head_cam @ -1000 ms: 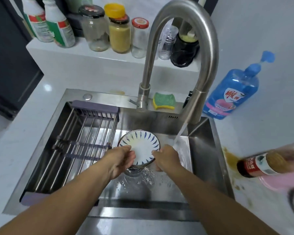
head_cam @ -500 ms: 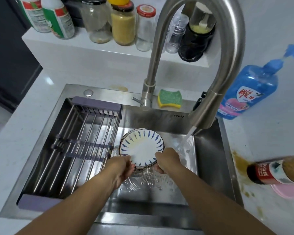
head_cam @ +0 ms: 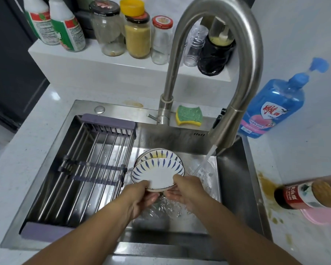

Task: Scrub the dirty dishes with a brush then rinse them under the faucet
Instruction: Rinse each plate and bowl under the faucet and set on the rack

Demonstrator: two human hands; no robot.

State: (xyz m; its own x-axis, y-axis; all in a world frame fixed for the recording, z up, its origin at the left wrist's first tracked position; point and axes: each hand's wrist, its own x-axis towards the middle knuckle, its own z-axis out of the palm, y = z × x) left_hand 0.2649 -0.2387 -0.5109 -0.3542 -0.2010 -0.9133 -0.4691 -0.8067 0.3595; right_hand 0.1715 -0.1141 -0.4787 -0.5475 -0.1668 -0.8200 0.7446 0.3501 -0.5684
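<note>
A small white plate with blue leaf marks [head_cam: 157, 175] is lifted off a stack of matching plates [head_cam: 157, 153] in the steel sink [head_cam: 235, 180]. My left hand [head_cam: 139, 197] pinches its near-left rim and my right hand [head_cam: 187, 190] holds its near-right rim. The plate tilts toward me. The curved steel faucet [head_cam: 243, 69] runs, and its stream [head_cam: 203, 163] lands just right of the plates. No brush shows in the frame.
A metal drying rack [head_cam: 88, 169] spans the sink's left half. A green-yellow sponge [head_cam: 189, 115] lies behind the basin, a blue soap bottle [head_cam: 271, 111] to the right. A red-labelled bottle [head_cam: 302, 194] lies on the stained counter. Jars and spray bottles line the back ledge.
Both hands have raised the top plate off the stack and tipped it toward me, exposing the plate beneath. The view has shifted closer to the sink.
</note>
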